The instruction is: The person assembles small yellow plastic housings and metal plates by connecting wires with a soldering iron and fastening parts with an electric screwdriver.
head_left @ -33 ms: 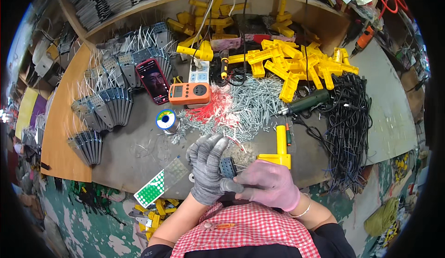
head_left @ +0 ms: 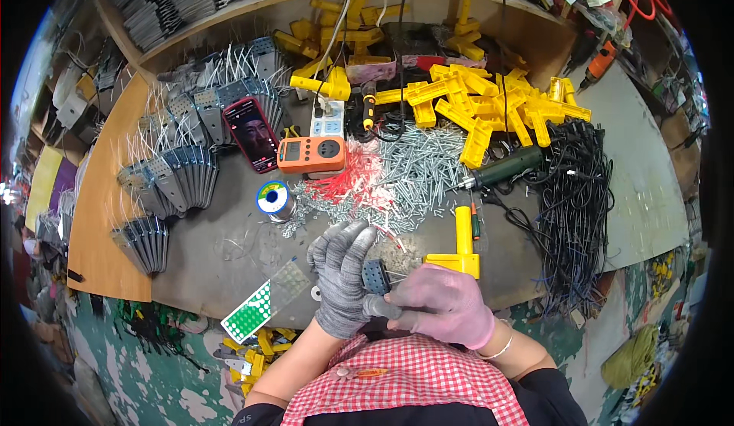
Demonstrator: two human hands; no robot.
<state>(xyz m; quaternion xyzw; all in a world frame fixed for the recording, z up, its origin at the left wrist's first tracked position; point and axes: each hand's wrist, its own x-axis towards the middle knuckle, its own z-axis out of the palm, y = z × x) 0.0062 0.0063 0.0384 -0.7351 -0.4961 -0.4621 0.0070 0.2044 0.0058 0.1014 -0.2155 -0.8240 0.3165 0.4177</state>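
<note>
My left hand [head_left: 341, 277], in a grey knit glove, has its fingers curved together and pointing away from me. Against its thumb side is a blue-grey perforated metal plate [head_left: 375, 277], partly hidden by the hand, which seems to grip it. Thin pale wires run from the plate towards my right hand [head_left: 440, 304]. That hand wears a pinkish glove; its thumb and fingers are pinched, tips close to the left thumb. Whatever lies in the pinch is hidden. Just beyond the right hand rests a yellow T-shaped plastic handle [head_left: 463, 242].
Screws [head_left: 417, 170] and red and white small pieces [head_left: 355, 181] lie heaped ahead. Around them are a solder spool [head_left: 275, 199], an orange meter [head_left: 312, 155], a phone [head_left: 251, 134], stacked metal plates [head_left: 183, 181], yellow housings [head_left: 478, 101], a green power screwdriver [head_left: 505, 169] and black cables [head_left: 573, 204].
</note>
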